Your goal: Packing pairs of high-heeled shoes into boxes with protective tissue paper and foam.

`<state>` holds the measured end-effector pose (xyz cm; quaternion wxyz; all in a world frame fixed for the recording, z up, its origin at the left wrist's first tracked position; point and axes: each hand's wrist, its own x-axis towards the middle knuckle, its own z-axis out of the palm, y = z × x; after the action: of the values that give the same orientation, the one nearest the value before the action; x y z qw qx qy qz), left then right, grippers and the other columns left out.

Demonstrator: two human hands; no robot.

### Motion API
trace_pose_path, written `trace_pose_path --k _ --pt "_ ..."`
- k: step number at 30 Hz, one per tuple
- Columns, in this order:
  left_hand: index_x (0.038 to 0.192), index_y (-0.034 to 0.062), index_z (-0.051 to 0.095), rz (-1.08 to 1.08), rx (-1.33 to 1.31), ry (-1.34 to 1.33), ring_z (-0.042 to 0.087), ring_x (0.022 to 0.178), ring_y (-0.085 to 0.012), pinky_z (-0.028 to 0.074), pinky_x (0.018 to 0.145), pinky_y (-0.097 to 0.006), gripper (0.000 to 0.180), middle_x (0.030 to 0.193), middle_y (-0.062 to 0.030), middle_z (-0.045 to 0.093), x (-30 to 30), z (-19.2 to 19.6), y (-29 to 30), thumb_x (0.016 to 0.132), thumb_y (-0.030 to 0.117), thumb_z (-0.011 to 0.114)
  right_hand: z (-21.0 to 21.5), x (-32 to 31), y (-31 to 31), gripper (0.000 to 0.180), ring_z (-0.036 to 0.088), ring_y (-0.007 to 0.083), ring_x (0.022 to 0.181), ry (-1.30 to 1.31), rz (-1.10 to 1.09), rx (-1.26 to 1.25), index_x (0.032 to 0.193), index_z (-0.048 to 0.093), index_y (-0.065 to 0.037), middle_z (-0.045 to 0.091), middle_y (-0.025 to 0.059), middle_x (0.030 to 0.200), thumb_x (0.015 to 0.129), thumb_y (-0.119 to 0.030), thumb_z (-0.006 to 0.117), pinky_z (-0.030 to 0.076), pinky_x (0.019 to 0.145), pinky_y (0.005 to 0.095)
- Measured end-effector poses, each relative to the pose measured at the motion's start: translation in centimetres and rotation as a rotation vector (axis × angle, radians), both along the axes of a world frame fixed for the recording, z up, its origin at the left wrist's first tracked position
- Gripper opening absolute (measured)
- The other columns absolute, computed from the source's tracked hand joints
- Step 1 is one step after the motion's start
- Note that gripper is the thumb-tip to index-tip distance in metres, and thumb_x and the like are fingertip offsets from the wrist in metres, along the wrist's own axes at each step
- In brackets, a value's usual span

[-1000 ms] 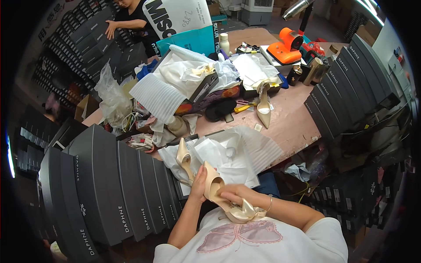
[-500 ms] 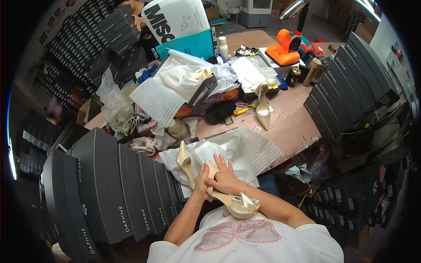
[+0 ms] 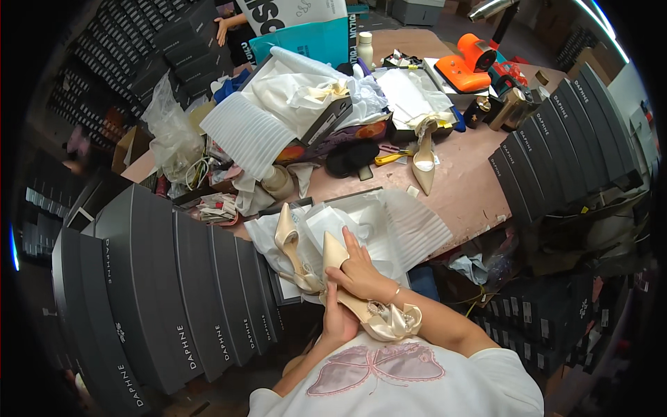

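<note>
A cream satin pointed high-heeled shoe lies across both my hands, its toe away from me and its bow-trimmed ankle end near my shirt. My left hand cups its middle from below and the left. My right hand holds the front part, thumb across the upper and fingers stretched along the side. The matching shoe rests on white tissue at the left of an open shoebox just beyond my hands. Part of the held shoe's sole is hidden by my hands.
Grey shoeboxes are stacked at the left and the right. On the pink table stand another cream shoe, a yellow-handled cutter, an open box with tissue and an orange device. Another person's hand shows far left.
My left hand has slid down the held shoe toward me, uncovering more of its toe. The right hand stays on the front part. The view has shifted slightly.
</note>
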<state>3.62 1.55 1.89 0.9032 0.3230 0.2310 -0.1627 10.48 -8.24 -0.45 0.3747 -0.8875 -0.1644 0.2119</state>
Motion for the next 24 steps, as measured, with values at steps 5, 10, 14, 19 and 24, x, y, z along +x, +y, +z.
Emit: trace_pose_path --k 5,10,14,19,24 --pt "0.121 0.0052 0.052 -0.006 -0.092 0.068 0.062 0.079 -0.0191 0.054 0.066 -0.034 0.074 0.101 -0.0083 0.06 1.0 -7.2 6.0 0.091 0.068 0.029 0.3 0.8 -5.1 0.042 0.055 0.0354 0.112 0.119 -0.019 0.288 0.124 0.058 -0.01 0.058 0.0251 0.12 0.095 -0.037 0.045 0.041 0.097 0.0394" --pt "0.124 0.0023 0.05 -0.114 -0.013 0.103 0.063 0.074 -0.0189 0.055 0.065 -0.033 0.078 0.105 -0.0105 0.061 1.9 -5.3 3.7 0.091 0.069 0.027 -7.9 9.8 -9.1 0.025 0.061 0.0429 0.07 -0.251 -0.032 -0.439 0.106 0.062 0.0 0.064 0.024 0.082 0.084 -0.013 0.058 0.05 0.063 0.0464" --pt "0.132 0.0014 0.043 -0.028 -0.065 0.139 0.061 0.093 -0.025 0.052 0.083 -0.038 0.079 0.114 -0.0159 0.058 2.4 -4.9 2.7 0.092 0.067 0.025 -4.8 9.6 -8.9 0.017 0.064 0.0228 0.061 -0.249 -0.264 0.012 0.092 0.066 -0.001 0.066 0.0132 0.072 0.089 -0.015 0.058 0.05 0.055 0.035" --pt "0.133 0.0036 0.042 -0.026 -0.168 0.132 0.055 0.111 -0.0259 0.047 0.092 -0.04 0.077 0.122 -0.0133 0.055 3.5 -4.1 2.1 0.092 0.067 0.029 1.9 3.0 -7.9 0.012 0.054 0.0043 0.059 0.648 -0.136 0.611 0.101 0.063 -0.004 0.057 0.0006 0.072 0.092 -0.009 0.056 0.045 0.052 0.0205" --pt "0.136 0.0069 0.036 -0.063 -0.193 0.126 0.055 0.112 -0.0257 0.049 0.092 -0.042 0.049 0.127 -0.0116 0.05 0.3 -6.0 0.4 0.094 0.026 0.055 -1.2 0.3 -3.0 0.017 0.061 0.0327 0.064 -0.313 -0.06 -0.062 0.096 0.06 -0.01 0.063 0.0102 0.078 0.084 -0.021 0.064 0.05 0.058 0.0389"
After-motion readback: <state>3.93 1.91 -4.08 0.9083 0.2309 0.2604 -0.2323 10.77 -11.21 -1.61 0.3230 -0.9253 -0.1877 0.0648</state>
